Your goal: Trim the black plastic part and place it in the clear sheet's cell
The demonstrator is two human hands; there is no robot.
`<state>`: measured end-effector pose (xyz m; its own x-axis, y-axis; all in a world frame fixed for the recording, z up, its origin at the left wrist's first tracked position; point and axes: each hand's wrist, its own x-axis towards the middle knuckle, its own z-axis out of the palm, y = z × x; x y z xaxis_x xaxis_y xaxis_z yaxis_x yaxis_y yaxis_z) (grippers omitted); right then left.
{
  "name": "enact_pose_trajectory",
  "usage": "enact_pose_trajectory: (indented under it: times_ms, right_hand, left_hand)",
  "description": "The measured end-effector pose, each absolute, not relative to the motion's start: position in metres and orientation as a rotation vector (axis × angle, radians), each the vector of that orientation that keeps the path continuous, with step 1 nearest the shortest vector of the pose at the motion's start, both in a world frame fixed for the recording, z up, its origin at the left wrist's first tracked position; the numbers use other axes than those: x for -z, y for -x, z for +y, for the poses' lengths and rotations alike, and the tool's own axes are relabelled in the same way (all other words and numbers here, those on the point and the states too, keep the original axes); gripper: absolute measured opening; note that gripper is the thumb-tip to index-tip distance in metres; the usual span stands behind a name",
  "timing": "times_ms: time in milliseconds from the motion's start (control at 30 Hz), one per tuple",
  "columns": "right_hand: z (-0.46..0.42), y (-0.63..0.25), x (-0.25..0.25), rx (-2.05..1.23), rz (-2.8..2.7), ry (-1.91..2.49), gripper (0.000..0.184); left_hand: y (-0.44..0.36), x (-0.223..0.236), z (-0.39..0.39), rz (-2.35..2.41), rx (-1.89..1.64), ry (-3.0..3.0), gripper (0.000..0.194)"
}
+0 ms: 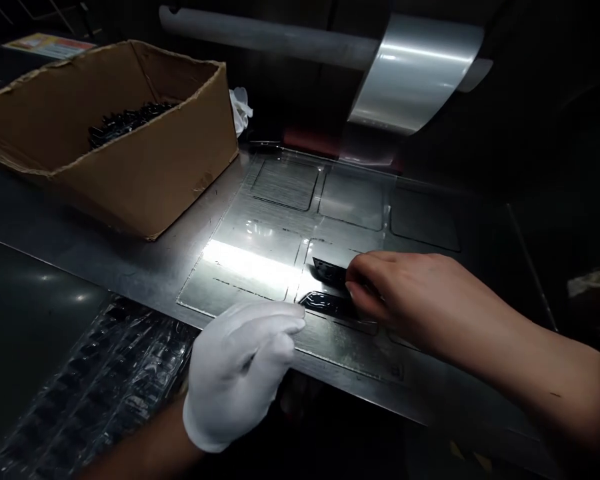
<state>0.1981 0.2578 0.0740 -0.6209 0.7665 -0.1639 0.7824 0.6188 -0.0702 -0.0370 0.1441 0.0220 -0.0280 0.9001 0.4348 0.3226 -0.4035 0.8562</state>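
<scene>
My right hand (400,287), bare, pinches a thin flat black strip (329,272) tilted up over the metal plate (270,230). Just below the strip is a glossy black part (327,303) with a pale line along its edge; my right fingers hide its right end. My left hand (245,367) wears a white glove, fingers drawn together, and its fingertips meet the left end of the glossy part. Rounded rectangular outlines mark the plate's surface, and a bright glare crosses it.
A cardboard box (145,180) holding many small black pieces stands at the left. Behind the plate, a broad shiny strip (415,73) hangs over a pale bar (275,33). Clear plastic trays (125,373) lie below the bench edge. White crumpled material (241,110) sits behind the box.
</scene>
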Motion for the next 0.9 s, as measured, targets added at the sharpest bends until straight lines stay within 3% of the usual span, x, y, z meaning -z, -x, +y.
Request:
enact_pose_trajectory:
  times_ms: [300, 467, 667, 767, 900]
  right_hand:
    - [0.261, -0.203, -0.071, 0.332, 2.722, -1.334, 0.025]
    - [0.204, -0.254, -0.074, 0.45, 2.761, -1.828, 0.028]
    - [0.122, -0.34, -0.051, 0.096, 2.403, -2.394, 0.028]
    - [0.121, -0.364, -0.035, -0.079, 2.39, -2.374, 0.035]
    - [0.133, -0.379, -0.021, -0.157, 2.526, -2.29, 0.032]
  left_hand:
    - [0.037, -0.018, 0.142, 1.235, -1.473, -1.751, 0.025]
    - [0.037, -0.016, 0.141, 1.275, -1.476, -1.786, 0.027]
    - [0.037, -0.01, 0.136, 1.37, -1.504, -1.745, 0.025]
    - [0.036, -0.011, 0.135, 1.435, -1.489, -1.649, 0.02]
    - [0.041, -0.021, 0.132, 1.474, -1.391, -1.432, 0.026]
